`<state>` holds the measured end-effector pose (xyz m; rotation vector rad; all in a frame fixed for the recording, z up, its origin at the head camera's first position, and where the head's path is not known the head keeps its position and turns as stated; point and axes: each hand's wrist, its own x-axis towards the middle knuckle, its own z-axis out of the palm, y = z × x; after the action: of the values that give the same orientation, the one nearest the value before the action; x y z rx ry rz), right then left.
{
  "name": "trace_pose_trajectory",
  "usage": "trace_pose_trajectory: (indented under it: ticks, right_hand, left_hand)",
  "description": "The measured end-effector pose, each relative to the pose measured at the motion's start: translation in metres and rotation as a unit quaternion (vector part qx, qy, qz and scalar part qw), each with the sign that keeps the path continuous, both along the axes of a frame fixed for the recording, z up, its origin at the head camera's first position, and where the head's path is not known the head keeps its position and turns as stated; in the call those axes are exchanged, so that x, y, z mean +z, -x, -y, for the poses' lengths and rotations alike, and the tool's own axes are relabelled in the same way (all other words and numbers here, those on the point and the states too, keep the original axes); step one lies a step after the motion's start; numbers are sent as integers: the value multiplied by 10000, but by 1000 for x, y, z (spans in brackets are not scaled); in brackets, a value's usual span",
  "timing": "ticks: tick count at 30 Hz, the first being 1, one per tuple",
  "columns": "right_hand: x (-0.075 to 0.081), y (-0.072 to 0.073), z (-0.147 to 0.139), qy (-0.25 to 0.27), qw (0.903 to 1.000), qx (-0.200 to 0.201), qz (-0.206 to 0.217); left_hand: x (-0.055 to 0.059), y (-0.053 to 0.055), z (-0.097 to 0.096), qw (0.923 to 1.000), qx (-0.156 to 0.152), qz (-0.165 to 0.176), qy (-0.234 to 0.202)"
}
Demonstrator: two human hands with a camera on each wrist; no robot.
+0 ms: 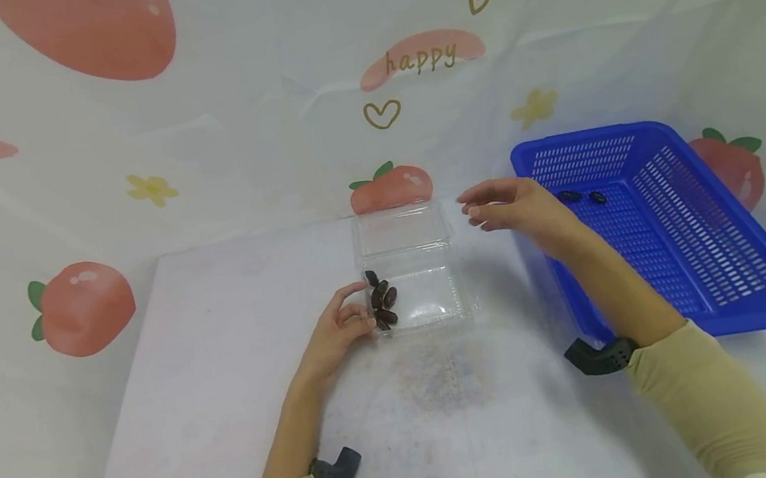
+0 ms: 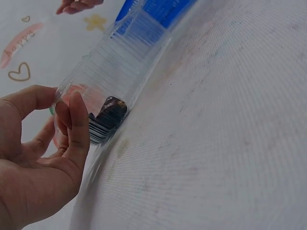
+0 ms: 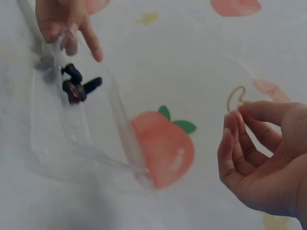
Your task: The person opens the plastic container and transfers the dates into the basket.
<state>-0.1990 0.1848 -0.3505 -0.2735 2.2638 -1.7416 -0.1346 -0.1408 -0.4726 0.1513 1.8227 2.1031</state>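
Note:
A clear plastic clamshell box (image 1: 426,294) lies with its lid (image 1: 400,230) folded back. Several dark, glossy, oval pieces (image 1: 382,297) resembling dates are gathered along its left side; one has a shiny wrapper-like surface in the left wrist view. My left hand (image 1: 333,334) holds the box's left edge, thumb and fingers bent about the plastic wall (image 2: 72,91). To the right of the lid, my right hand (image 1: 520,209) is raised in the air. Its fingers are loosely bent, thumb near the fingertips, and nothing shows between them in the right wrist view.
At the right stands a blue perforated basket (image 1: 745,228), partly covered by the right forearm. Several more dark pieces (image 1: 597,197) lie near its far left corner. A white cloth with printed fruit hangs behind the white table (image 1: 232,420).

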Motion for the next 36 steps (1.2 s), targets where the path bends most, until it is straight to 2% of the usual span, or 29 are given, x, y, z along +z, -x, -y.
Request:
trace_pose_trajectory:
  ticks: [7, 14, 17, 24, 29, 36]
  right_hand:
    - [-6, -4, 27, 58, 9995, 297, -98]
    - [-17, -7, 50, 266, 9987, 412, 132]
    - [-26, -7, 61, 275, 9985, 417, 207]
    - [-59, -6, 81, 348, 9973, 458, 456]
    - [-76, -3, 91, -11, 9974, 404, 602]
    - [-92, 1, 102, -162, 9977, 489, 441]
  left_hand:
    - [-2, 1, 1, 10000, -25, -89, 3]
    - [0, 3, 2, 9999, -57, -131, -1]
    - [2, 3, 2, 9999, -52, -97, -31]
    - [19, -4, -2, 9998, -52, 211, 35]
    - [19, -5, -2, 9997, -23, 246, 10]
    - [19, -6, -3, 9998, -41, 200, -61]
